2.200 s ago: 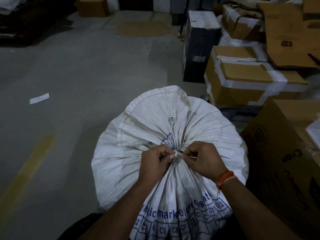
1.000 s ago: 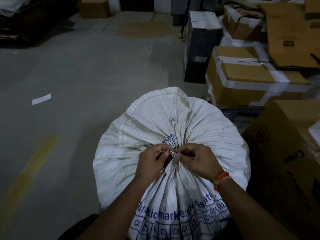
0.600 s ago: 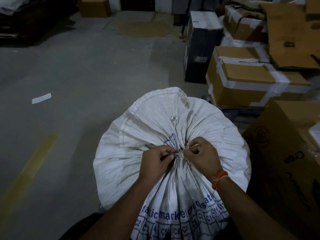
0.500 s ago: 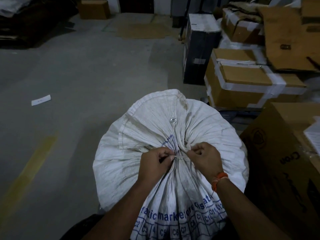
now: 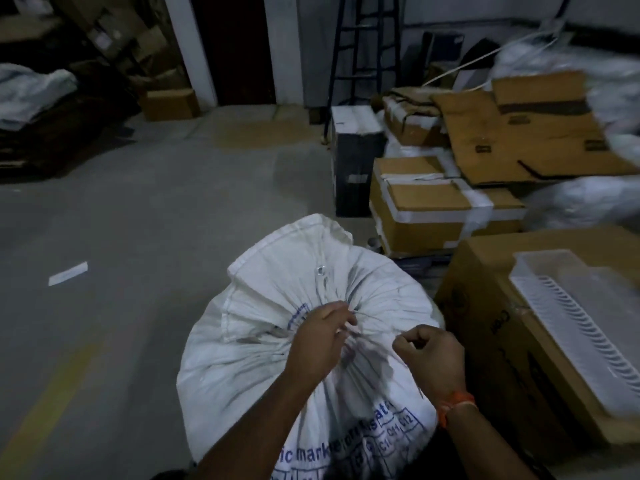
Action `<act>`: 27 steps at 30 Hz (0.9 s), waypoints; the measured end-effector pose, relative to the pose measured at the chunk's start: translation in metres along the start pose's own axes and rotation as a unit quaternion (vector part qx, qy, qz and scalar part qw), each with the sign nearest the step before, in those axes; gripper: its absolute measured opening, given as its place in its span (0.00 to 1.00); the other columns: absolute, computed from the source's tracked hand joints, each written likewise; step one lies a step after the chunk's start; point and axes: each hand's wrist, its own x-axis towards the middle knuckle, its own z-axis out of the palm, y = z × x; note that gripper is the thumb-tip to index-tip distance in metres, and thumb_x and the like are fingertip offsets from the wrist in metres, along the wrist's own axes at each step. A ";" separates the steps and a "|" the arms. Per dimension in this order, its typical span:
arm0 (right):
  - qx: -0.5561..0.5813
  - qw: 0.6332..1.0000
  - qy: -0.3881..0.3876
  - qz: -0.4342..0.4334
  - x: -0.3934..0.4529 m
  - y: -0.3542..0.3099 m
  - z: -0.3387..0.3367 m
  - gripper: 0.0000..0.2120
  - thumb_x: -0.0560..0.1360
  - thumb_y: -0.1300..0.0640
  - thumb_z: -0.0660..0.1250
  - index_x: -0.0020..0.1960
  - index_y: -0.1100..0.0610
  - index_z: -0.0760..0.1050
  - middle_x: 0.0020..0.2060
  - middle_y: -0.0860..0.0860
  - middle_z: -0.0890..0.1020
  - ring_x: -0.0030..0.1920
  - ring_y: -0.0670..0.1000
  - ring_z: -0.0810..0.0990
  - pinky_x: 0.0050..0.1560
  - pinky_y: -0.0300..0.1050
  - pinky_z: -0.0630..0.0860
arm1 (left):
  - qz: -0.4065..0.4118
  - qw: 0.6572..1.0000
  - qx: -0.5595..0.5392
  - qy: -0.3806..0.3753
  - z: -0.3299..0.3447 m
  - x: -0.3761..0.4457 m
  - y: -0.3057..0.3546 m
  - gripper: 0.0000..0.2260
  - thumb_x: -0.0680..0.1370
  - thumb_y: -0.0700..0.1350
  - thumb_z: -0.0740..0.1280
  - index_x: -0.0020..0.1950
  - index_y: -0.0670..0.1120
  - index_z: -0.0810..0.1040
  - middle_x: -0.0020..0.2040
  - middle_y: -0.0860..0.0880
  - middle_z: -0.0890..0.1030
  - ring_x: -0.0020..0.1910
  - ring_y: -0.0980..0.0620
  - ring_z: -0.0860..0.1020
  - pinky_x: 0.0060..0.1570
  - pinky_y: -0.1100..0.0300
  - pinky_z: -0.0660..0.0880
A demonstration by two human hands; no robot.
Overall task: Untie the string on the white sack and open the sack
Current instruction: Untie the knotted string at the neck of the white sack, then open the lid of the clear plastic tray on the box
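Note:
The white woven sack point(image 5: 277, 306) with blue print stands on the floor in front of me, its top bunched into a gathered neck below a metal eyelet point(image 5: 321, 270). My left hand point(image 5: 318, 341) rests on the neck with its fingertips pinching the folds. My right hand point(image 5: 431, 355), with an orange band on the wrist, is a hand's width to the right of the neck, thumb and fingers pinched together. A thin pale string point(image 5: 375, 337) seems to run from the neck to those fingers; blur makes it hard to trace.
Close on my right is a large cardboard box point(image 5: 485, 306) with a white plastic tray point(image 5: 575, 317) on it. Taped boxes point(image 5: 433, 209) and a black box point(image 5: 353, 161) stand behind the sack. Bare concrete floor with a paper slip point(image 5: 68, 273) lies to the left.
My right hand has moved off the neck to the right, still pinched. My left hand stays at the neck. My view has tilted up, showing more of the room.

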 end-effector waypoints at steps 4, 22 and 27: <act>0.018 0.999 0.034 -0.007 -0.009 0.006 -0.041 0.11 0.67 0.61 0.77 0.29 0.55 0.80 0.26 0.48 0.83 0.33 0.45 0.81 0.33 0.37 0.73 | 0.051 0.988 0.088 -0.117 0.002 0.029 0.010 0.10 0.75 0.47 0.68 0.53 0.53 0.85 0.65 0.48 0.83 0.67 0.46 0.77 0.69 0.58 0.69; 0.043 0.998 0.054 -0.003 -0.019 0.000 -0.170 0.04 0.69 0.56 0.79 0.39 0.48 0.86 0.33 0.40 0.86 0.36 0.34 0.82 0.39 0.31 0.76 | 0.186 0.965 0.093 -0.162 -0.033 0.072 0.113 0.16 0.77 0.41 0.68 0.59 0.57 0.86 0.51 0.49 0.88 0.50 0.47 0.84 0.52 0.55 0.80; 0.002 0.998 0.050 -0.026 -0.018 0.002 -0.224 0.07 0.72 0.60 0.75 0.47 0.49 0.85 0.38 0.41 0.85 0.37 0.36 0.83 0.41 0.35 0.81 | 0.300 0.946 0.079 -0.096 -0.022 0.097 0.177 0.07 0.74 0.44 0.76 0.50 0.51 0.89 0.43 0.50 0.89 0.43 0.47 0.84 0.45 0.58 0.79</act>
